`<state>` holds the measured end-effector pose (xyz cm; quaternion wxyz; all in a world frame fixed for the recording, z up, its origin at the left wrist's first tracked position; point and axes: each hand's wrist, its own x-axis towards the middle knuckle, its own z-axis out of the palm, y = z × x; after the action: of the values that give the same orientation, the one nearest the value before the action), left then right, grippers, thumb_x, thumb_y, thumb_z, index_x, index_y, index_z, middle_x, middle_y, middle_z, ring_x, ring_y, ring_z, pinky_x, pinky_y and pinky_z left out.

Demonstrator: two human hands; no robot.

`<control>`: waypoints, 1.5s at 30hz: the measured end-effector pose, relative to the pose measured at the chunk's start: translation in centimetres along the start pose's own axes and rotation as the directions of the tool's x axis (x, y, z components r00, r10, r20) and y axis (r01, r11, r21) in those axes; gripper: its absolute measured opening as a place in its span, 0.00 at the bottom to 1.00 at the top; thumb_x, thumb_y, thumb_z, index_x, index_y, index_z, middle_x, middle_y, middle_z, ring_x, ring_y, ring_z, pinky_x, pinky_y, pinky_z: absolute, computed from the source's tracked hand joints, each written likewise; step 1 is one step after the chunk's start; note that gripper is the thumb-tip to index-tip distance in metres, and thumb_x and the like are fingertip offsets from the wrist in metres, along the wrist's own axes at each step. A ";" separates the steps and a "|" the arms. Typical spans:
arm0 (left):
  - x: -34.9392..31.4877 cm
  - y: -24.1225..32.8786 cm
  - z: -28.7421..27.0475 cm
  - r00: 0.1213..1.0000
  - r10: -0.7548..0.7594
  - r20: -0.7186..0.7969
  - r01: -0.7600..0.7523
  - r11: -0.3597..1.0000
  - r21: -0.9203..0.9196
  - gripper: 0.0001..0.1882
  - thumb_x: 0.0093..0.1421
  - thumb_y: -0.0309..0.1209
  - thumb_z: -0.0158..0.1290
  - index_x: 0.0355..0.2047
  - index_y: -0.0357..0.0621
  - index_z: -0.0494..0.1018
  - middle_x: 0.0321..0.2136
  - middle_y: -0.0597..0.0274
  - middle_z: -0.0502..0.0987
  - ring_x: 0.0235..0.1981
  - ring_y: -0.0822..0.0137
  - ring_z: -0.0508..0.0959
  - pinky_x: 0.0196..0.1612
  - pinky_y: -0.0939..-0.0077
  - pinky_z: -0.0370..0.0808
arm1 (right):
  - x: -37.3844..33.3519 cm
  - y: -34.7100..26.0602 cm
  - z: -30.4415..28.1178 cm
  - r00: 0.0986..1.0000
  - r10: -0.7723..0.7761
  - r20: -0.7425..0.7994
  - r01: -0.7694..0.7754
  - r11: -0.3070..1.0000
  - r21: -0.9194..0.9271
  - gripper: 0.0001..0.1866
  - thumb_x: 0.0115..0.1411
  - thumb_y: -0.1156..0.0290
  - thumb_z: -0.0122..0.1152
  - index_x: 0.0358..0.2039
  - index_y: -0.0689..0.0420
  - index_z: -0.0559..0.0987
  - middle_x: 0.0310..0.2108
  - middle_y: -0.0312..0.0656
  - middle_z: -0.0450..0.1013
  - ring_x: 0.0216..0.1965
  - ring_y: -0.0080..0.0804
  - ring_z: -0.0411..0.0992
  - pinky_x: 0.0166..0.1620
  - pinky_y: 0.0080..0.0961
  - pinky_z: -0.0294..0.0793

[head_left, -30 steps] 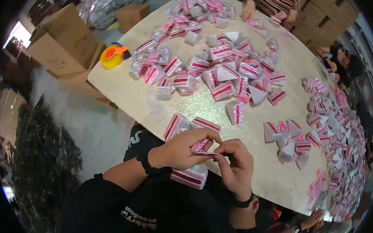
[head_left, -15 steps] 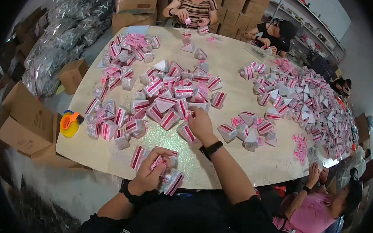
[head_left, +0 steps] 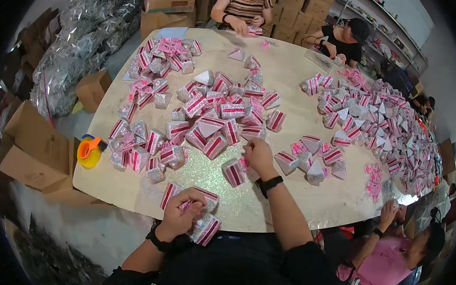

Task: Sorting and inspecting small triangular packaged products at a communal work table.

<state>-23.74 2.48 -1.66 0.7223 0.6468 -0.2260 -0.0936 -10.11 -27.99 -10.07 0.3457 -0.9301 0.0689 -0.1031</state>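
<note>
Close to the table's near edge, my left hand [head_left: 183, 213] is closed, with bits of pink tag showing between its fingers. Just below hangs a cake-slice-shaped pack [head_left: 205, 230] in clear wrap with pink and dark red bands, and similar packs [head_left: 170, 195] lie against that hand. My right hand [head_left: 261, 159] reaches farther forward, fingers pinched at the pink tag on the corner of a single slice-shaped pack [head_left: 233, 173] resting on the table. Beyond it is a loose heap of the same packs [head_left: 209, 126].
More packs [head_left: 305, 160] lie to the right, before a large pile [head_left: 381, 120]. Pink tags [head_left: 373, 180] sit at the right edge, an orange-and-yellow tape dispenser [head_left: 88, 151] at the left. Open cartons [head_left: 34, 151] stand on the floor. Several co-workers sit around the table.
My right hand has drawn the single pack slightly toward me, away from the heap. My left hand stays near the edge, its pink tags now more covered. The far co-worker's hands have come together.
</note>
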 end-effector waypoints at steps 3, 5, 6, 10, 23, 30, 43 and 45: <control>0.1 -0.1 0.5 0.998 0.066 -0.014 -0.066 0.997 -0.045 0.16 0.73 0.36 0.53 0.30 0.38 0.75 0.30 0.61 0.76 0.29 0.73 0.73 0.35 0.78 0.70 | -2.3 0.6 -1.4 1.000 0.001 -0.011 -0.001 1.000 -0.003 0.14 0.59 0.64 0.70 0.39 0.61 0.81 0.39 0.56 0.77 0.42 0.56 0.77 0.45 0.46 0.76; 0.2 -0.5 1.2 0.997 0.059 -0.055 -0.062 0.997 -0.047 0.21 0.73 0.40 0.53 0.26 0.38 0.74 0.29 0.61 0.74 0.29 0.71 0.73 0.34 0.77 0.69 | -4.2 0.5 -2.3 0.999 -0.003 0.035 0.005 0.999 -0.037 0.19 0.58 0.62 0.71 0.45 0.61 0.80 0.42 0.57 0.75 0.43 0.56 0.76 0.47 0.46 0.76; 0.1 -0.7 1.5 0.996 0.060 -0.070 -0.063 0.997 -0.047 0.22 0.73 0.41 0.53 0.26 0.38 0.74 0.29 0.61 0.74 0.29 0.71 0.72 0.33 0.77 0.69 | -4.8 0.4 -2.2 0.997 -0.002 0.080 0.009 0.997 -0.076 0.20 0.58 0.62 0.71 0.45 0.61 0.79 0.42 0.56 0.75 0.43 0.56 0.76 0.47 0.46 0.77; -0.3 -1.3 2.2 0.990 0.049 -0.135 -0.053 0.998 -0.027 0.29 0.72 0.53 0.49 0.28 0.38 0.73 0.28 0.62 0.72 0.27 0.73 0.71 0.32 0.78 0.67 | -6.2 -0.2 -2.6 0.981 -0.003 0.193 0.032 0.989 -0.145 0.22 0.56 0.64 0.73 0.48 0.60 0.78 0.43 0.56 0.75 0.45 0.58 0.76 0.49 0.46 0.77; -3.2 -1.6 2.9 0.951 0.010 -0.309 -0.028 0.998 -0.052 0.30 0.77 0.48 0.42 0.23 0.36 0.72 0.29 0.58 0.73 0.26 0.71 0.74 0.30 0.78 0.71 | -9.6 -2.4 -9.9 0.970 -0.229 0.081 0.195 0.933 0.303 0.09 0.56 0.74 0.74 0.37 0.61 0.86 0.31 0.43 0.81 0.32 0.32 0.78 0.36 0.27 0.76; -1.7 -0.7 3.1 0.982 0.087 -0.169 -0.055 0.982 0.180 0.19 0.66 0.39 0.63 0.25 0.38 0.74 0.29 0.62 0.73 0.33 0.70 0.73 0.38 0.75 0.71 | -12.9 -9.6 -15.3 0.762 -0.552 0.339 0.388 0.808 0.444 0.08 0.53 0.76 0.75 0.35 0.56 0.86 0.32 0.40 0.80 0.35 0.36 0.79 0.38 0.30 0.77; 1.7 2.6 8.1 0.957 -0.132 0.257 0.135 0.991 0.006 0.37 0.62 0.22 0.53 0.71 0.38 0.54 0.61 0.52 0.68 0.63 0.61 0.70 0.67 0.66 0.65 | -17.6 -11.5 -15.0 0.734 -0.634 0.243 0.554 0.766 0.326 0.34 0.50 0.77 0.73 0.61 0.56 0.75 0.63 0.46 0.66 0.59 0.49 0.68 0.59 0.39 0.73; 1.8 1.7 9.0 0.968 -0.118 0.222 0.129 0.991 -0.038 0.37 0.61 0.23 0.56 0.70 0.38 0.56 0.60 0.54 0.68 0.61 0.64 0.70 0.66 0.67 0.65 | -18.2 -11.8 -14.9 0.750 -0.602 0.274 0.565 0.799 0.208 0.36 0.49 0.74 0.73 0.61 0.58 0.75 0.63 0.47 0.67 0.59 0.50 0.68 0.60 0.41 0.71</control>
<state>-26.40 -6.05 0.96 0.7024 0.6263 -0.2609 -0.2150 -30.66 -24.81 6.09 0.3541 -0.8878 -0.2891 -0.0540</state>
